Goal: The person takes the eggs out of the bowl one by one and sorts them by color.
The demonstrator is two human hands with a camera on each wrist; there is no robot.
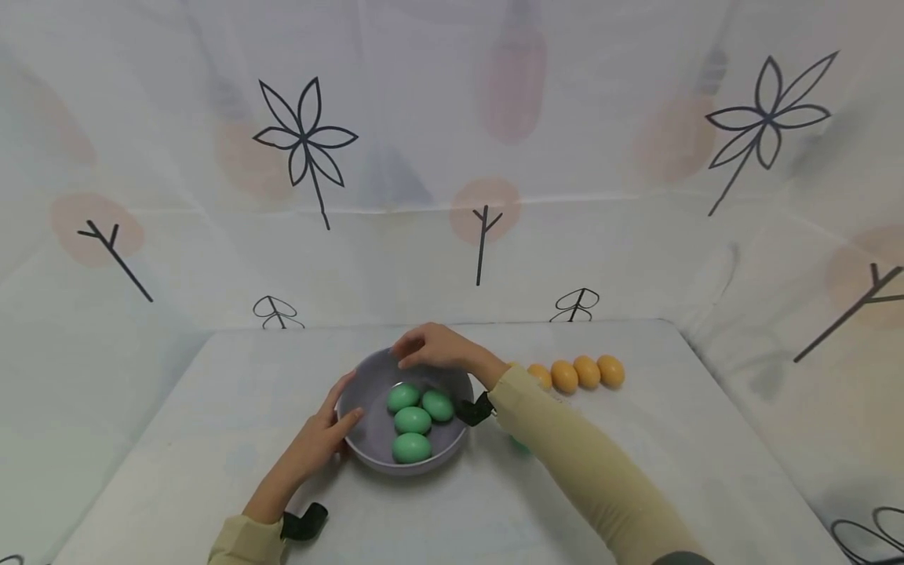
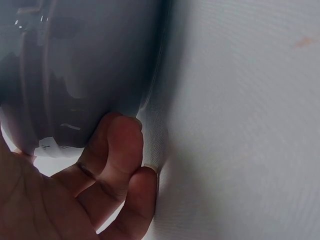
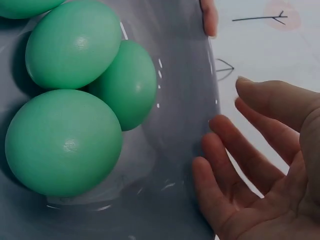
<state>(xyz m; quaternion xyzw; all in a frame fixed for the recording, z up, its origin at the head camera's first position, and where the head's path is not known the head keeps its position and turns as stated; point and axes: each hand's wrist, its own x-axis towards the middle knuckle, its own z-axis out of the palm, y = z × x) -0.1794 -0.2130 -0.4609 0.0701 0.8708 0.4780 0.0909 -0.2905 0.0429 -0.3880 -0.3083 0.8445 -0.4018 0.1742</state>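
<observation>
A grey-purple bowl [image 1: 373, 428] stands on the white table, with several green eggs [image 1: 412, 448] inside it. My left hand [image 1: 314, 439] grips the bowl's left side, thumb over the rim and the other fingers outside. In the left wrist view, curled fingertips [image 2: 125, 142] rest low against the bowl's outer wall. Above the far right part of the bowl is my right hand [image 1: 439, 347], holding nothing. Its fingers [image 3: 245, 155] are loosely bent, close to the rim in the right wrist view. Green eggs [image 3: 65, 142] lie in the bowl beside that hand.
Right of the bowl, several orange eggs [image 1: 564, 377] form a row, the leftmost partly covered by my right arm. Part of another green object [image 1: 520, 444] shows beside the right sleeve [image 1: 586, 463]. A patterned white cloth [image 1: 395, 259] hangs behind the table.
</observation>
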